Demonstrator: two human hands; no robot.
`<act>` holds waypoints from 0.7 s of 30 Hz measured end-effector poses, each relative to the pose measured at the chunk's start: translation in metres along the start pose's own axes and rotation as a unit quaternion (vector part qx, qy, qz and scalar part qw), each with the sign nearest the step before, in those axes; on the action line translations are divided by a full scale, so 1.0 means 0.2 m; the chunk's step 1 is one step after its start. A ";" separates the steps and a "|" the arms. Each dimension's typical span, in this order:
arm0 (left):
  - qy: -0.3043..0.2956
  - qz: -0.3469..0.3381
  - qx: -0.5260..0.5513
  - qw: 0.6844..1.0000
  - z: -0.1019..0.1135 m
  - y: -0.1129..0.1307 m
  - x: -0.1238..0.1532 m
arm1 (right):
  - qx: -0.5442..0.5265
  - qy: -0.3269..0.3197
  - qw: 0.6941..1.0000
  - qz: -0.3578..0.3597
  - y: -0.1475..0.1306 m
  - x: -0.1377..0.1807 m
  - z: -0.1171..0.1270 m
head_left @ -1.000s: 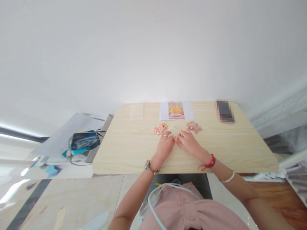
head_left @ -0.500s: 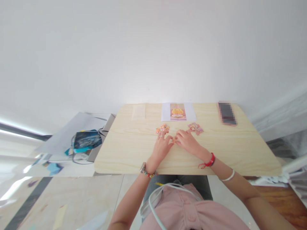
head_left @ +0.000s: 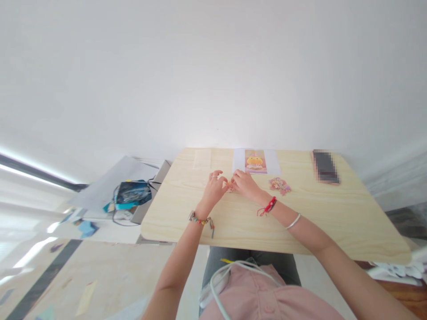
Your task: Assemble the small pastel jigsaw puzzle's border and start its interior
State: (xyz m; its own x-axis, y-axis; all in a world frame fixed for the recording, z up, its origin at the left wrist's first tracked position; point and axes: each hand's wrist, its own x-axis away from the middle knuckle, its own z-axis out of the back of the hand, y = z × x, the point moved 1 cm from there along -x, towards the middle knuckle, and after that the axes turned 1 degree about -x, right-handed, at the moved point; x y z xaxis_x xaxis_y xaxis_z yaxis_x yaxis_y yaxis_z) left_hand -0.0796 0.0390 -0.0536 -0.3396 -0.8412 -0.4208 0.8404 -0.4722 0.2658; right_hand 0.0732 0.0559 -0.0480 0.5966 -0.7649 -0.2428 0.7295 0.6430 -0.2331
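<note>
Over the left part of a group of small orange and pink jigsaw puzzle pieces [head_left: 230, 188], my left hand [head_left: 214, 190] has its thumb and index finger drawn together on what looks like a puzzle piece, the other fingers raised. My right hand [head_left: 246, 184] meets it from the right, fingertips pinched over the same pieces; a puzzle piece seems to be in them, mostly hidden. A second pile of pink-purple puzzle pieces [head_left: 280, 186] lies right of my right hand. Behind the hands is a paper sheet [head_left: 272, 162] with a picture of a yellow character [head_left: 255, 162].
The pieces lie on a pale wooden table [head_left: 320, 218] against a white wall. A phone [head_left: 326, 167] rests at the back right, and a thin pale sheet [head_left: 202, 159] at the back left. Left of the table stands a box with a dark blue bag [head_left: 134, 193]. A white cable [head_left: 213, 291] crosses my lap.
Both hands have moved left and away from me, from in front of the piles onto the left pile. The right hand has left the right pile's side. The view has shifted slightly.
</note>
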 end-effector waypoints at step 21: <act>-0.047 -0.030 0.034 0.998 -0.11 0.37 0.14 | -0.050 0.024 0.995 -0.087 0.18 0.59 0.14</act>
State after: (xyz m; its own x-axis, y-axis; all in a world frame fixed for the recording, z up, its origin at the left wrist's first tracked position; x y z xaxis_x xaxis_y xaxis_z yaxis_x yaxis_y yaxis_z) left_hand -0.0172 -0.0129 -0.0644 -0.4290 -0.8302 -0.3561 0.7877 -0.5367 0.3024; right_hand 0.1795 -0.0131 -0.0580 0.4454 -0.8641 -0.2344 0.7823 0.5030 -0.3674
